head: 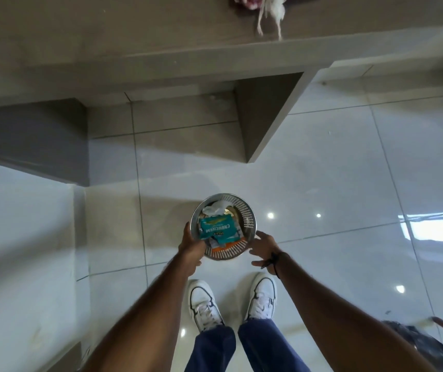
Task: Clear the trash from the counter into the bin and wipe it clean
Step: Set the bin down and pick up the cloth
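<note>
Both hands (pixel 192 249) (pixel 264 249) flank the trash-filled bin (pixel 248 218).

arms: both stretched down-forward | left hand (pixel 191 248): fingers curled, gripping | right hand (pixel 264 249): fingers spread, loose

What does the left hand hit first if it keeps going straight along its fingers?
Probably the teal wrapper on top of the bin: the left hand points up into it at the rim, though depth is unclear.
</note>
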### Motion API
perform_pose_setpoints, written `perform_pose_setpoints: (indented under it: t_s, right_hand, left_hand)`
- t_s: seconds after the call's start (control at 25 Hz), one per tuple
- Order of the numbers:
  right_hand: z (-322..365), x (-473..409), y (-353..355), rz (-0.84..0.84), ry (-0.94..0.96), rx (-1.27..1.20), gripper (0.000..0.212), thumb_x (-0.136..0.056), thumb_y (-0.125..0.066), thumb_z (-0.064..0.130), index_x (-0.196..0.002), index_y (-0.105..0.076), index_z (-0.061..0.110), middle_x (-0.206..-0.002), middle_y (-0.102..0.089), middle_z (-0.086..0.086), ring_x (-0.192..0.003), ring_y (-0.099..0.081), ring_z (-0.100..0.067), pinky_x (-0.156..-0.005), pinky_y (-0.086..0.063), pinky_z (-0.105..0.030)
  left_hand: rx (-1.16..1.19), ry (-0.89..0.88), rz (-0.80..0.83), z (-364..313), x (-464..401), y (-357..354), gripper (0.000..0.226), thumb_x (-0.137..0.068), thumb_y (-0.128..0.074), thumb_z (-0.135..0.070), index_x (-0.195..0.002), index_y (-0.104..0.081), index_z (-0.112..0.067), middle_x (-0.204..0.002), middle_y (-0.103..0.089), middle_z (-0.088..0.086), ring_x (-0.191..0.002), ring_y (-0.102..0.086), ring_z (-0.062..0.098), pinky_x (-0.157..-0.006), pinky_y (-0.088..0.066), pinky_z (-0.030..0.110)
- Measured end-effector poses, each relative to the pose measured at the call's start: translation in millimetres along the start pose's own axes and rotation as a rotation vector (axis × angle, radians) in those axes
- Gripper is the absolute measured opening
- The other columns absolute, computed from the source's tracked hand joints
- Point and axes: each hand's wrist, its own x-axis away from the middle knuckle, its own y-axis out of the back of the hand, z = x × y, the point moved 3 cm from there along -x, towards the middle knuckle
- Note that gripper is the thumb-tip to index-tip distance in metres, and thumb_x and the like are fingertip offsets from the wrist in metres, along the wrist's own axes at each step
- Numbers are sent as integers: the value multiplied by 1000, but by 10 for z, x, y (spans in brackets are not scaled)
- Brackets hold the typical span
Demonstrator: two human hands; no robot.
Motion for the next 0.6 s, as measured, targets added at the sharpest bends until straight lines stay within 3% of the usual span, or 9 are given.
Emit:
perform_pose_setpoints:
  t_s: [0.12, 0.24, 0.36, 0.44, 0.52, 0.6]
  right_hand:
    - [179, 621, 13, -99, 95, 45, 44, -96, -60, 19, -139, -55, 10, -137, -61, -18, -123, -59, -35, -106, -50, -52]
    - [593, 1650, 10, -53, 171, 89, 33, -96, -55, 15, -126, -63, 3, -119, -67, -17, -115, -66, -38, -99, -55, -54]
    - [1055, 2802, 56, -78, 286, -130, 13, -88, -63, 19, -93, -71, 10, -94, -74, -14, -74, -71, -23, -74, -63, -40]
    - [1438, 3415, 92, -222, 536, -105, 21, -83, -64, 27, -73, -68, 10, -73, -73, -14, -58, -64, -18, -56, -55, -31]
    - [1838, 3918, 150, -448, 802, -56, 31, -79, -61, 34, -62, -61, 9, -58, -67, -9, -54, -56, -18, -55, -44, -29]
    - [2274, 4213, 212, -589, 959, -16, 19, -76, -62, 33, -71, -64, 15, -65, -67, -1, -62, -60, -19, -59, -41, -27]
  left_hand:
    - [-194, -147, -88, -294, 559, 90, 70, -87, -71, -18, -150, -39, -20, -140, -61, 14, -125, -59, 36, -100, -55, 43]
    - [-276, -261, -123, -758, 1471, 326, 51, -89, -62, -7, -140, -54, -10, -135, -65, 17, -124, -61, 33, -101, -52, 35]
    - [-186, -451, -134, -1352, 2438, 619, 29, -89, -57, -4, -114, -71, -8, -114, -76, 13, -105, -72, 27, -93, -59, 35]
    - [-48, -662, -136, -1896, 2958, 801, 19, -88, -57, -8, -96, -74, -13, -90, -79, 8, -79, -77, 22, -72, -64, 38]
    - [92, -821, -221, -2447, 3315, 998, 18, -88, -55, -11, -89, -72, -16, -73, -75, 6, -59, -72, 19, -56, -61, 34]
    - [157, -868, -387, -2979, 3438, 1181, 20, -87, -53, -8, -94, -71, -14, -77, -74, 13, -65, -72, 29, -62, -62, 40]
